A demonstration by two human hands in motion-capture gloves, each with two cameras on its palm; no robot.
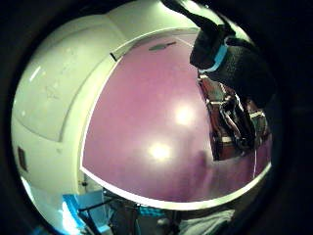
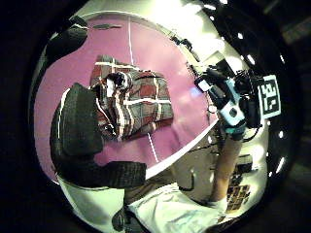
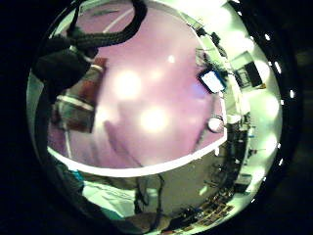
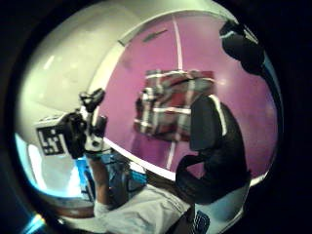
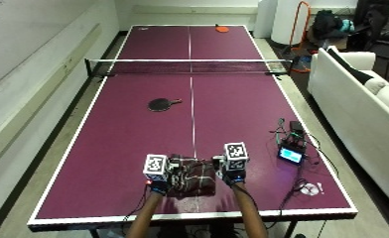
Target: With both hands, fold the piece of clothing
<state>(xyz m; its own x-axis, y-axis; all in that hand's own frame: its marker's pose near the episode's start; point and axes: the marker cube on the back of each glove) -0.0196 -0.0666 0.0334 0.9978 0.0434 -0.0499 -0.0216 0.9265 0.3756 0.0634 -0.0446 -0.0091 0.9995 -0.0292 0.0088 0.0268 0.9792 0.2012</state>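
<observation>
Bare table [image 5: 128, 148] all round; nearest obstacle, seemingly a phone [image 5: 291, 154].

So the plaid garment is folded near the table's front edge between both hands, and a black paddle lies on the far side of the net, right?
Not quite. The black paddle lies on the near side of the net, as the outside view shows. The rest holds: the plaid garment sits near the front edge between the left hand and right hand.

Folded red-and-white plaid garment [image 5: 193, 177], a compact bundle flat on the purple table's near edge.
</observation>
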